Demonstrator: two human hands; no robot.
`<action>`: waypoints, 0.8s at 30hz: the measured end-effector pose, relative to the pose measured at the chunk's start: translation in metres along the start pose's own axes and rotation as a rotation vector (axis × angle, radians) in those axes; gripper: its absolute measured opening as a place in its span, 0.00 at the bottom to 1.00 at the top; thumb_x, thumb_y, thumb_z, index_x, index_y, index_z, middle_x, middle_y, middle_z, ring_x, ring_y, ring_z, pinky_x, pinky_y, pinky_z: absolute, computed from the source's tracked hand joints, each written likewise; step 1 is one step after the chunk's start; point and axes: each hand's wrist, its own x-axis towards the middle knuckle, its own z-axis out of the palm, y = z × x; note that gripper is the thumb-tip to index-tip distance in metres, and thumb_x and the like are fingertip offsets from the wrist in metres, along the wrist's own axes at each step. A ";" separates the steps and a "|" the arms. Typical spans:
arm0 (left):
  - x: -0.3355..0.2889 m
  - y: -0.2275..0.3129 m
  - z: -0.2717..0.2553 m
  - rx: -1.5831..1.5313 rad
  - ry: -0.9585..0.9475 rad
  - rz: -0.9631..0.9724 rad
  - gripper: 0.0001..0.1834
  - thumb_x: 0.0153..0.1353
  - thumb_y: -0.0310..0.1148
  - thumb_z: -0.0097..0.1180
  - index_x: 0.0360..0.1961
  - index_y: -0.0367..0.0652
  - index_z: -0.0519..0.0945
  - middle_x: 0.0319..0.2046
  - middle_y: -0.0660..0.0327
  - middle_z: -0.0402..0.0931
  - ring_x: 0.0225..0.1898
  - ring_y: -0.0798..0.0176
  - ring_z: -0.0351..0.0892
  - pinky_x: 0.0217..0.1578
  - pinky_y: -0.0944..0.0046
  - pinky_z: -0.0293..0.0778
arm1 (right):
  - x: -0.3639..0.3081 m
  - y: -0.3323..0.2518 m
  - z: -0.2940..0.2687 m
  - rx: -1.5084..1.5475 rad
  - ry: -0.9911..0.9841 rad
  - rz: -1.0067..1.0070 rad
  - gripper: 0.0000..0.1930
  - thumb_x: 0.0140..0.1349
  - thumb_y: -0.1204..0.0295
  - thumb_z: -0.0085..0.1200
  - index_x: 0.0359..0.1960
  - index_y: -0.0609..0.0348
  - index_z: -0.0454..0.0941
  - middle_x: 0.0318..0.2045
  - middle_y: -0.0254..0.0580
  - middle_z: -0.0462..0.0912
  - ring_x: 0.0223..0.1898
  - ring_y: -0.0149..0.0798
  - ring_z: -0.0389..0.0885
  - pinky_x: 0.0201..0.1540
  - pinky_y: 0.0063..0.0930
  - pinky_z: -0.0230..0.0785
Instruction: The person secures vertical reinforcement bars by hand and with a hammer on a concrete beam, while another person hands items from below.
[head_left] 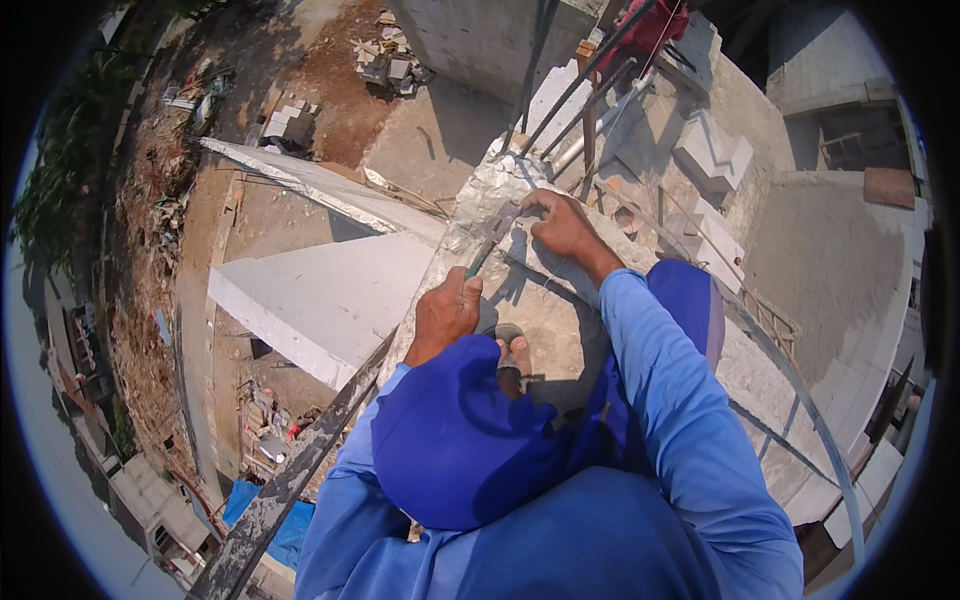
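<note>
My left hand [446, 312] is closed around the green handle of a hand tool with a narrow grey end [497, 228], whose exact kind I cannot make out. The tool slants up and away over a rough concrete wall top [470, 205]. At its far end, the bent fingers of my right hand [565, 235] are closed on the grey part, thumb and fingertips together. Below both hands, my sandalled foot [516, 355] rests on the concrete between my bent knees.
Dark steel bars [575, 105] rise just beyond my hands. A worn metal pole [300, 480] slants past my left arm. White blocks [715, 150] lie at the right, where a curved pipe [800, 385] runs. Pale slabs [320, 295] jut left above ground far below.
</note>
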 end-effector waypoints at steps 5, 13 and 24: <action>0.001 -0.011 0.000 -0.055 0.041 -0.075 0.19 0.71 0.50 0.45 0.38 0.43 0.73 0.21 0.41 0.76 0.29 0.31 0.77 0.27 0.40 0.70 | 0.004 -0.001 0.001 0.246 0.093 0.087 0.11 0.48 0.77 0.55 0.36 0.58 0.79 0.24 0.35 0.75 0.28 0.30 0.72 0.33 0.27 0.65; -0.009 -0.009 0.010 0.071 0.033 0.045 0.18 0.69 0.51 0.48 0.40 0.47 0.76 0.22 0.45 0.76 0.29 0.34 0.77 0.29 0.44 0.71 | 0.005 -0.002 -0.003 0.481 0.086 0.151 0.06 0.53 0.72 0.51 0.31 0.58 0.77 0.25 0.31 0.74 0.27 0.28 0.69 0.30 0.25 0.61; -0.019 0.005 0.011 0.109 -0.049 0.133 0.15 0.68 0.46 0.50 0.42 0.46 0.75 0.29 0.50 0.78 0.35 0.41 0.79 0.35 0.45 0.73 | 0.007 0.004 -0.006 0.600 0.094 0.249 0.07 0.64 0.70 0.46 0.31 0.55 0.76 0.22 0.27 0.70 0.21 0.24 0.64 0.23 0.21 0.55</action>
